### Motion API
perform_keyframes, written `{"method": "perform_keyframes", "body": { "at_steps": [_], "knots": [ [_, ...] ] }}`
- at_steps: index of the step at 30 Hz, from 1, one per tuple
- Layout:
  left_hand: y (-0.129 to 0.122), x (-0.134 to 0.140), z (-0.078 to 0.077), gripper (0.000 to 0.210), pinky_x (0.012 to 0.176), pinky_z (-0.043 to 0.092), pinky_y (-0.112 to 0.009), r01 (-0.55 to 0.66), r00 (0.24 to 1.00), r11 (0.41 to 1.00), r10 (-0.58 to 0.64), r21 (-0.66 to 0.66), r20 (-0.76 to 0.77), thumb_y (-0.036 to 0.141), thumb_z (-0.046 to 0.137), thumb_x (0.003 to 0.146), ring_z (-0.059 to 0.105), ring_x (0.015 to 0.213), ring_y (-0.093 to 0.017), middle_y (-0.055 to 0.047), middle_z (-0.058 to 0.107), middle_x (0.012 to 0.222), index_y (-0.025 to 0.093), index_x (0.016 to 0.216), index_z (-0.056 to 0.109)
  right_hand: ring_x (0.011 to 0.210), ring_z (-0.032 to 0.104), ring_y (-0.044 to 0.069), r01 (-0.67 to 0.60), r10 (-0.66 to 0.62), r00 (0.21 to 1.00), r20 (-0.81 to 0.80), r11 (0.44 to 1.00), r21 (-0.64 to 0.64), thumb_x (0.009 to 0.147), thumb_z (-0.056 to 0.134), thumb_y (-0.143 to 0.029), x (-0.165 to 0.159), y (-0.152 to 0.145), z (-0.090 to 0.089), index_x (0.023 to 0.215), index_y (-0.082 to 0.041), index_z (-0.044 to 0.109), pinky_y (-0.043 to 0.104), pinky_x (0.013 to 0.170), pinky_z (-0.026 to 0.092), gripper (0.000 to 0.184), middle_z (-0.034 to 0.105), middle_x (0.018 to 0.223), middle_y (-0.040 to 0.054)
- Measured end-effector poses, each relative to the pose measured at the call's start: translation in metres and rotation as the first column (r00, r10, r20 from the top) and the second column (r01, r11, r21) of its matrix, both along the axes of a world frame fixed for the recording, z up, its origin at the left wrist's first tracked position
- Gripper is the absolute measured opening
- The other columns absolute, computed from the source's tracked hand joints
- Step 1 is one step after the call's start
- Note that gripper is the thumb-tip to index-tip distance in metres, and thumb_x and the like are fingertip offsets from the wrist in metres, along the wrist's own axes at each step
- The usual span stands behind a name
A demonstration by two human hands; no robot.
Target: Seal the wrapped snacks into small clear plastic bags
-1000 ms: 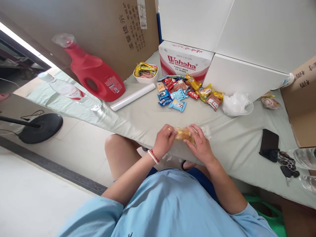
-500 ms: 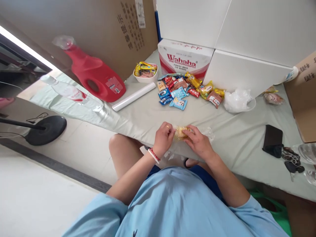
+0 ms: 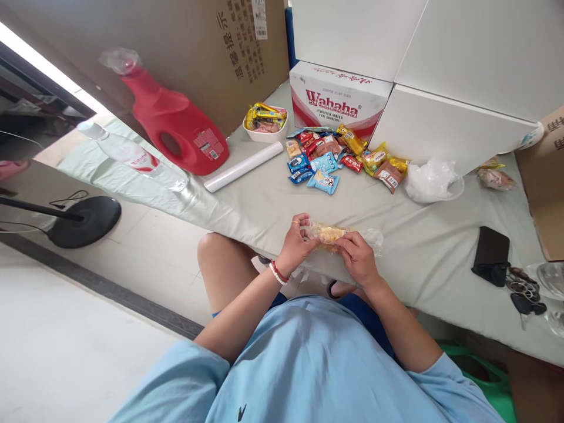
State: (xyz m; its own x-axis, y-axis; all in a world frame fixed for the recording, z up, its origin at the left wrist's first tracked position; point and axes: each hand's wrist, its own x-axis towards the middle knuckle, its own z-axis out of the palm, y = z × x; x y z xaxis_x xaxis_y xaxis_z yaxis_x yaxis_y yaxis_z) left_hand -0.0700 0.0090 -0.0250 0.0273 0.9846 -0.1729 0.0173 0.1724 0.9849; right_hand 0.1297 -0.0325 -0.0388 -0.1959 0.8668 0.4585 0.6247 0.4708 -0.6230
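Between my hands, at the front edge of the cloth-covered table (image 3: 264, 217), is a yellowish packaged snack (image 3: 331, 234) in clear plastic wrap (image 3: 374, 239). My left hand (image 3: 299, 239) grips its left end, the thumb in front and the fingers curled behind. My right hand (image 3: 358, 256) pinches the snack's lower right part between thumb and fingers. The loose clear wrap sticks out to the right past my right fingers. What exactly the snack is inside the wrap cannot be made out. Beyond my hands lies a pile of small wrapped snacks, among them a light blue packet (image 3: 324, 183).
A white bowl of snacks (image 3: 265, 134), a white roll (image 3: 244, 167), a red jug (image 3: 176, 117) and a clear bottle (image 3: 132, 157) stand or lie at the left. Behind is a Wahaha box (image 3: 339, 97). A white plastic bag (image 3: 429, 179), a black phone (image 3: 491, 255) and keys (image 3: 524, 291) are rightward.
My left fingers have opened from a tight pinch and now hold the snack's left end with the thumb in front. My right fingers have drawn closer together on it. The view has shifted slightly.
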Motion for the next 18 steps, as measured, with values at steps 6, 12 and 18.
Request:
{"method": "perform_keyframes", "body": {
  "at_steps": [6,12,18],
  "knots": [
    [0.003,-0.003,-0.015,0.038,0.078,0.051,-0.028,-0.025,0.980,0.988,0.054,-0.149,0.189,0.023,0.080,0.059,0.064,0.082,-0.015,-0.001,0.068,0.092,0.016,0.093,0.065,0.091,0.064,0.018,-0.126,0.132,0.989,0.073,0.989,-0.075,0.104,0.043,-0.019,0.005,-0.007,-0.007,0.135,-0.026,0.066,0.031,0.082,0.055,0.040,0.065,0.100,0.0072],
    [-0.007,0.000,0.009,0.009,0.073,0.052,-0.028,-0.124,0.985,0.988,0.134,0.086,-0.111,0.020,0.073,0.071,0.063,0.076,-0.013,-0.002,0.065,0.090,0.018,0.079,0.073,0.088,0.060,0.019,-0.188,0.196,0.980,0.045,0.973,-0.135,0.105,0.039,-0.022,0.005,-0.002,-0.014,0.134,-0.028,0.069,0.033,0.081,0.054,0.042,0.062,0.096,0.0061],
    [-0.029,0.034,0.005,0.026,0.084,0.056,-0.034,0.165,0.838,0.871,0.124,0.464,-0.531,0.013,0.050,0.093,0.064,0.092,-0.019,-0.009,0.065,0.101,0.017,0.101,0.074,0.087,0.060,0.022,-0.196,0.197,0.980,-0.005,0.969,-0.151,0.103,0.042,-0.025,-0.001,0.005,-0.004,0.124,-0.024,0.075,0.036,0.077,0.053,0.039,0.064,0.091,0.0081]
  ]
}}
